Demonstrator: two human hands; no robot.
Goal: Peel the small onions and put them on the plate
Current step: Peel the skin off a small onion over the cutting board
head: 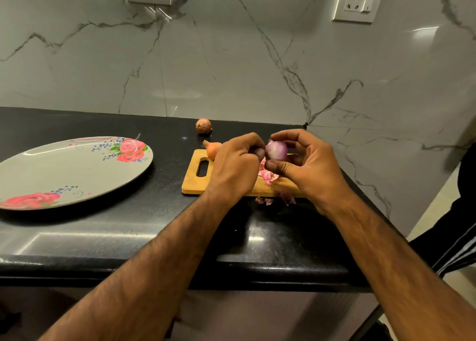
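Two bare forearms reach in from the bottom of the frame over the black table (128,227). Just beyond its near edge, a few purple peel scraps (268,201) lie beside a wooden cutting board (193,181), with pinker peelings (268,176) on the board itself. Above the board, at centre frame, the right hand (309,170) holds a peeled onion (276,150) between curled thumb and fingers. The left hand (237,165), fingers tightly curled, pinches the onion's left end. At the left sits a flowered plate (64,170), well apart from the board. An unpeeled onion (212,148) rests at the board's far left corner, and another onion (203,125) sits farther back near the marble wall (231,57).
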